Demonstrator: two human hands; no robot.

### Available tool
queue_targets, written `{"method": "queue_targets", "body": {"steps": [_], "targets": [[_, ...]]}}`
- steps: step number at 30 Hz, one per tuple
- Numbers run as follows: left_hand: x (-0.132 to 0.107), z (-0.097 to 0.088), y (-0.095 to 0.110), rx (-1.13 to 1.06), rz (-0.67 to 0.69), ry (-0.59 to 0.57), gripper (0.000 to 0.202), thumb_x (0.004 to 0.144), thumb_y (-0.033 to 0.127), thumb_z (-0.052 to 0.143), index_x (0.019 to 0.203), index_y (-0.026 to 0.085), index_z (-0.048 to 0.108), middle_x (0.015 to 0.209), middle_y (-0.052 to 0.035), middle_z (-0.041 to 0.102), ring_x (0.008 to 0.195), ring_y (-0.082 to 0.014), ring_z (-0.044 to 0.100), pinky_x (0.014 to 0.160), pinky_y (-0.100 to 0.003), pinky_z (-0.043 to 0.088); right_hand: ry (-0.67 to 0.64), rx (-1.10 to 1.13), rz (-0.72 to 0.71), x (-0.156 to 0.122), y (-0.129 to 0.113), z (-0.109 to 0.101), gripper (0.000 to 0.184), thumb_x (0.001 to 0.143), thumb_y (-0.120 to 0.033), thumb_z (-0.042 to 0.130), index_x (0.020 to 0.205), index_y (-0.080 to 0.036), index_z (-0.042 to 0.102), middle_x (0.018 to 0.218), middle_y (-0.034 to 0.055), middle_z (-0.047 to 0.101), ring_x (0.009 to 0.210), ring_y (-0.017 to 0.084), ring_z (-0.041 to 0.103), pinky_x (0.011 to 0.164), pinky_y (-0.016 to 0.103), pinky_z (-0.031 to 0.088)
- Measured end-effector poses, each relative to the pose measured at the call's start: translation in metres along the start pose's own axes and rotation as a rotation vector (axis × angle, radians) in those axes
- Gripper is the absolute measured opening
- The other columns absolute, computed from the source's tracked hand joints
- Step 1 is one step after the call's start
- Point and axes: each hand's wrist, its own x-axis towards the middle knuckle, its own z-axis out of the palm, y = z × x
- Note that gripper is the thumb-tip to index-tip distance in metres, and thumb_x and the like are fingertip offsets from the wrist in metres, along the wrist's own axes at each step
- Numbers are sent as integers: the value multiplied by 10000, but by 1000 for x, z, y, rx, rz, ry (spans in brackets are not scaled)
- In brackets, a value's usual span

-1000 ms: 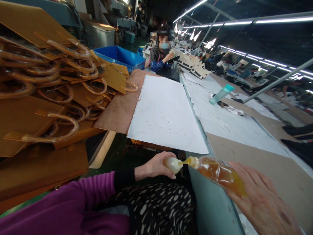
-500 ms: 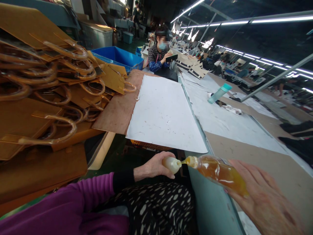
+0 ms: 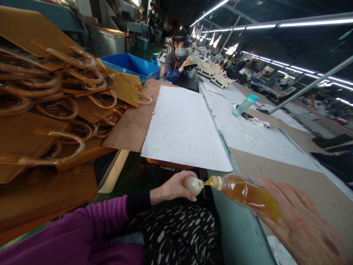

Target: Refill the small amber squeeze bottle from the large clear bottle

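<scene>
My right hand (image 3: pixel 300 224) is wrapped round a clear plastic bottle (image 3: pixel 248 193) of amber liquid, tilted with its neck to the left. My left hand (image 3: pixel 173 187), with a purple sleeve, is closed on a small cream squeeze bottle (image 3: pixel 192 184). The big bottle's mouth meets the small bottle's opening, and amber liquid shows at the join. Both are held above my lap, in front of the grey table edge (image 3: pixel 237 228).
A pile of tan bag panels with curved handles (image 3: pixel 55 110) fills the left. A white sheet (image 3: pixel 184 129) lies on a brown board ahead. A teal water bottle (image 3: pixel 245 105) lies on the long table at right. A seated person (image 3: pixel 178 62) works beyond, beside a blue bin (image 3: pixel 132 64).
The hands and both bottles keep their pose. The view has shifted slightly, nothing else moved.
</scene>
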Motion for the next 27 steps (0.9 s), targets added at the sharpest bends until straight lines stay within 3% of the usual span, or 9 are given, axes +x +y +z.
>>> {"method": "queue_targets", "body": {"steps": [6,20,27], "targets": [[-1,1,0,0,13,-9,683,446,154,851,1074,180,583,939,-18,571,857,-165,520,774,-285,421,-5,-58,-27,0,3,-2,612,880,-576,206,1248,-183,497,1208,85,546,1120,300,476,917,491,452],[-2,1,0,-18,-2,-9,688,451,146,846,1082,195,577,964,-21,568,874,-167,519,772,-281,422,-76,-20,7,3,1,-10,561,878,-558,234,1224,-220,518,1214,75,537,1131,278,465,962,471,412],[-2,1,1,-63,0,-41,687,458,139,840,1086,191,566,938,-13,567,849,-152,516,743,-266,424,-39,-34,-17,5,1,-10,603,879,-587,215,1236,-201,511,1222,78,538,1146,291,454,994,491,380]]}}
